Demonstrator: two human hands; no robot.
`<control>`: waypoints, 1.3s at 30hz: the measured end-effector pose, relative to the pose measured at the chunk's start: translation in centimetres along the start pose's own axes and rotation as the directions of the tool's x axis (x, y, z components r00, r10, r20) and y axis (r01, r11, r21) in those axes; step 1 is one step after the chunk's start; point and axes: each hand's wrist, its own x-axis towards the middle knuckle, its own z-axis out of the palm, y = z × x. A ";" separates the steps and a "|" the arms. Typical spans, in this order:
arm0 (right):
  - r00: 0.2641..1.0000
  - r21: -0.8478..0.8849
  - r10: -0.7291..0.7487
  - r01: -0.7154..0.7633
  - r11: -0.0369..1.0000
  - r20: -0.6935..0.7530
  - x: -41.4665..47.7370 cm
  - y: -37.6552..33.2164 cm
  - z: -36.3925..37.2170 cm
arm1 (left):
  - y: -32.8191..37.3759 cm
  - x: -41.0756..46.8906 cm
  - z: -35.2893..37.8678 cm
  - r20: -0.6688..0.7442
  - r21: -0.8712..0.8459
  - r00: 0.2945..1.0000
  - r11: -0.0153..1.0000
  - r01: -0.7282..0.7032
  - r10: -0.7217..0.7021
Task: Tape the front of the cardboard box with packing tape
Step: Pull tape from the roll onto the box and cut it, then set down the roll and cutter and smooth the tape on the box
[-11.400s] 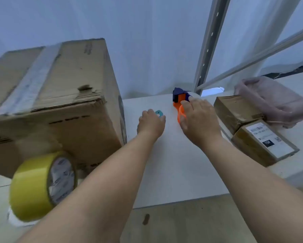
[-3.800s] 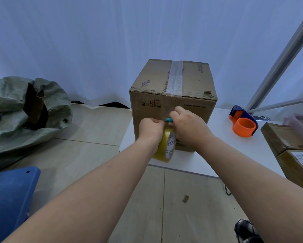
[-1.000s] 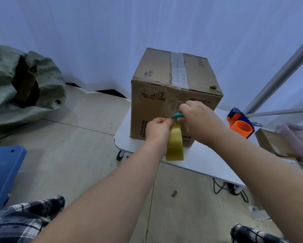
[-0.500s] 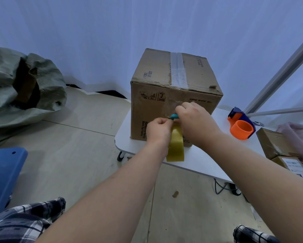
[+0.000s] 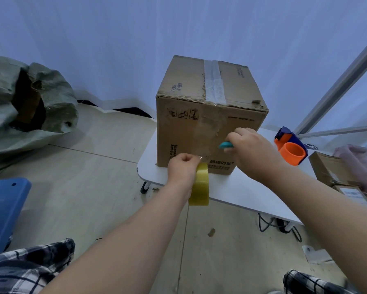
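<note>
1. The cardboard box (image 5: 210,128) sits upright in the middle of the frame, on the left end of a low white table (image 5: 242,192). A clear strip of old tape runs over its top, and there's a shiny patch of tape down the front face (hard to see exactly where it ends).
2. The left hand (image 5: 183,169) is clenched around a yellow roll of tape (image 5: 199,185), holding it just in front of the lower part of the box's front, below centre of the frame.
3. The right hand (image 5: 252,153) is right of that, fingers closed on a small teal cutter (image 5: 226,144), its tip next to the box front.
4. An orange and blue tape dispenser (image 5: 290,148) stands on the table at the right, near the box but not touching.
5. Smaller brown parcels (image 5: 335,172) lie at the right edge.
6. A green sack (image 5: 29,102) slumps on the floor at the upper left, and something blue (image 5: 4,209) sits at the left edge (can't tell what it is).
</note>
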 end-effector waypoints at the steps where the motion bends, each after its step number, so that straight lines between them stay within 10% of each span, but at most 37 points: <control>1: 1.000 0.041 0.015 -0.015 0.999 -0.012 0.0 -0.1 0.1 | 0.0 0.0 0.0 0.007 0.012 1.000 1.000 -0.009 0.009; 6: 0.969 0.399 0.237 -0.193 0.896 -0.064 -0.7 0.3 0.4 | 0.3 -0.2 -0.1 0.073 0.101 0.991 0.988 -0.120 0.113; 10: 0.878 0.747 0.448 -0.412 0.522 0.172 -2.8 1.3 0.4 | 0.1 -1.1 0.5 0.170 0.132 0.959 0.959 -0.252 0.229; 17: 0.654 0.811 0.648 -0.577 0.095 0.390 -5.6 6.6 0.2 | 1.1 -3.2 5.7 0.451 0.318 0.872 0.880 -0.354 0.188; 21: 0.569 0.772 0.718 -0.632 0.071 0.400 -7.6 10.0 1.4 | 1.5 -2.9 10.8 0.597 0.410 0.786 0.782 -0.470 0.159; 27: 0.418 0.671 0.779 -0.742 -0.004 0.467 -10.6 15.2 4.2 | 0.7 0.2 17.7 0.802 0.540 0.565 0.169 -0.824 0.193; 33: 0.352 0.598 0.739 -0.797 -0.085 0.574 -11.0 17.2 9.3 | -2.1 6.2 21.6 0.901 0.431 0.425 -0.272 -0.861 0.081; 39: 0.338 0.513 0.757 -0.859 0.004 0.560 -10.8 17.5 11.7 | -4.0 9.2 21.5 0.916 0.370 0.397 -0.249 -0.895 -0.065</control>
